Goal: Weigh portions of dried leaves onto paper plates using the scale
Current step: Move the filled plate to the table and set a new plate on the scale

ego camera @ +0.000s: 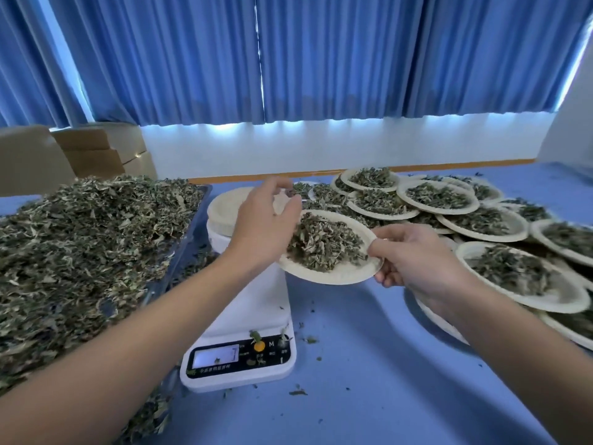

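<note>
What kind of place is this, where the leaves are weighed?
Probably a plain indoor workroom for sorting or packing herbs: a large heap of dried green leaves lies at the left, many round beige paper plates of leaves cover the blue table, and brown cardboard boxes stand before long blue curtains.

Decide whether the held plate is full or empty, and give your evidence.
Full: dried leaves heap over most of the plate; the right hand pinches its rim.
</note>
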Demonstrator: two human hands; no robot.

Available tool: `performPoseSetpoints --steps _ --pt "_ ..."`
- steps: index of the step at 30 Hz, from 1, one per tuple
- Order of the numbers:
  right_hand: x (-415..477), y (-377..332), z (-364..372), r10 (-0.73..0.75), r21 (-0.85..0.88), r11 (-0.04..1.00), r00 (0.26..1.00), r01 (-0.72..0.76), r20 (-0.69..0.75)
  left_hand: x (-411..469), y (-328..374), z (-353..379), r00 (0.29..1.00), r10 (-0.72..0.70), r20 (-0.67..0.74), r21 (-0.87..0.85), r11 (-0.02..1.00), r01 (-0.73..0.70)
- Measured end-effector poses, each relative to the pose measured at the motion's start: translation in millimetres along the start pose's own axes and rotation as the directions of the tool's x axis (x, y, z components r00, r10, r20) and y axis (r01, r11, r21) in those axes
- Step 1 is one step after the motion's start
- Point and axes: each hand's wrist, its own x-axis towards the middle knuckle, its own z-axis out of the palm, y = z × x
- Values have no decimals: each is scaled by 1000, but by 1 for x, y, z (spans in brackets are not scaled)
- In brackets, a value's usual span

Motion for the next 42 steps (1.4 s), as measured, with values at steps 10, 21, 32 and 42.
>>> performPoseSetpoints --steps 10,21,32,42 --pt "-8 -10 -96 12 -64 998 985 -23 -174 18 51 110 953 84 289 242 957 -158" --pt "18 -6 -224 79 -19 995 916 -94 -393 37 140 232 808 407 427 -82 907 -414" --pt "101 -27 -325 19 -146 983 859 -109 -512 135 179 338 763 368 532 72 878 -474" --pt "210 -14 -366 151 -206 932 838 -297 -524 220 152 414 836 76 543 160 968 -191"
